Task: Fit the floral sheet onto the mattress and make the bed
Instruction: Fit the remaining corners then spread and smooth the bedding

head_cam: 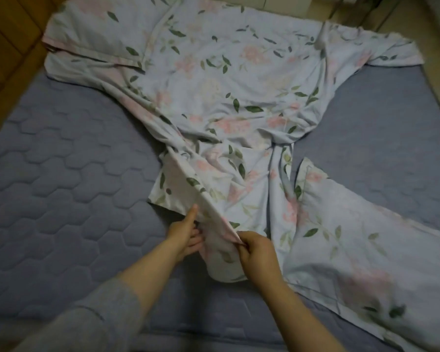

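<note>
1. Right hand [258, 254] is pinching the hem of the crumpled pale-blue floral sheet [226, 85]; left hand [185, 237] is gripping alongside.
2. That sheet is lying bunched on the grey-blue quilted mattress [61, 174], stretching away from both hands.

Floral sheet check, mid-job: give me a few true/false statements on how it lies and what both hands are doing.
The floral sheet covers the whole mattress. False: it lies bunched, with quilted mattress bare on both sides.
The right hand pinches the sheet's edge. True.
The left hand rests on bare mattress, away from the sheet. False: it holds the sheet beside the right hand.
The sheet's print shows pink flowers and green leaves. True.
</note>
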`<action>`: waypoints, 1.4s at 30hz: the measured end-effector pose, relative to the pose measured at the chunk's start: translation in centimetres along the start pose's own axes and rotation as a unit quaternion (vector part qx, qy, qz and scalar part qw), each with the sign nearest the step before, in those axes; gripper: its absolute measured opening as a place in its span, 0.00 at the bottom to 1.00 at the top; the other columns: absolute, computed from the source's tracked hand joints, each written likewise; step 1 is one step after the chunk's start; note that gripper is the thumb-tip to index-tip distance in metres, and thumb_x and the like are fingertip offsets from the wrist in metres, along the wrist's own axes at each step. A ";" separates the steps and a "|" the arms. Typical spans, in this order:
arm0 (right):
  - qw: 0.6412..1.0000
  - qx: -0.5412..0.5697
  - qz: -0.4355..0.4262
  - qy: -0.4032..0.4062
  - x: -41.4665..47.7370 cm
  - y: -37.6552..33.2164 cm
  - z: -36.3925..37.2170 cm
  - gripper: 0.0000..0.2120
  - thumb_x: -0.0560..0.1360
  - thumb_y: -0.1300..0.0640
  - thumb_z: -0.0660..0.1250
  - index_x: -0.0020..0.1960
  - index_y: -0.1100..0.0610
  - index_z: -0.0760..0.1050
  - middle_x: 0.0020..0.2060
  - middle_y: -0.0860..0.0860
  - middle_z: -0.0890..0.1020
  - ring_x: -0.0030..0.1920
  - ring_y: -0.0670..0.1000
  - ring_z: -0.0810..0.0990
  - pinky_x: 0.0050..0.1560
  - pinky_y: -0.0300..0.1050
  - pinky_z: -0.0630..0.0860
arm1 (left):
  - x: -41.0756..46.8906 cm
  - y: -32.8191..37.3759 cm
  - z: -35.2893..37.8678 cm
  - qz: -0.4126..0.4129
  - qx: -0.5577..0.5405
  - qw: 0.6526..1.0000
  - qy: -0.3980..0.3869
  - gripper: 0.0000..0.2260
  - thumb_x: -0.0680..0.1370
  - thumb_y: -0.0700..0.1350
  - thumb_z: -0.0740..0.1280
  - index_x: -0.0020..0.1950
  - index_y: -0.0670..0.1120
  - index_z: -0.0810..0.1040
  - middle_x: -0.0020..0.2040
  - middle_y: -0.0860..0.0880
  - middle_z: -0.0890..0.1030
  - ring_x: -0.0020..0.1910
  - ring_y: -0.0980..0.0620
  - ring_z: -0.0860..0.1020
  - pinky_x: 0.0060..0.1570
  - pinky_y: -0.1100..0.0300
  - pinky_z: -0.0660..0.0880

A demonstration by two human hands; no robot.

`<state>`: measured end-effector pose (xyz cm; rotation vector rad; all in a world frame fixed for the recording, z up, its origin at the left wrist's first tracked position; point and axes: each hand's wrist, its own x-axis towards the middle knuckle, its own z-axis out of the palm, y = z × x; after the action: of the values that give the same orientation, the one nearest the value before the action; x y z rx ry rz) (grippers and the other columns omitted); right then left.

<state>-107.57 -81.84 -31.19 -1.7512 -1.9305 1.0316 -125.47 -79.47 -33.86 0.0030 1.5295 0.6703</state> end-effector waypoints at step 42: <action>0.973 0.010 0.011 -0.230 -21.6 -24.9 7.2 0.13 0.78 0.51 0.63 0.40 0.57 0.78 0.44 0.60 0.83 0.47 0.59 0.81 0.55 0.56 0.78 | -33.3 -22.3 -23.9 0.435 0.138 0.853 0.251 0.06 0.69 0.41 0.75 0.39 0.52 0.83 0.38 0.57 0.82 0.39 0.57 0.80 0.37 0.68 0.77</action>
<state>-126.23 -104.10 -13.96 -1.6276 -2.1515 1.5705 -135.14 -120.80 -14.46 0.8465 2.1222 1.2190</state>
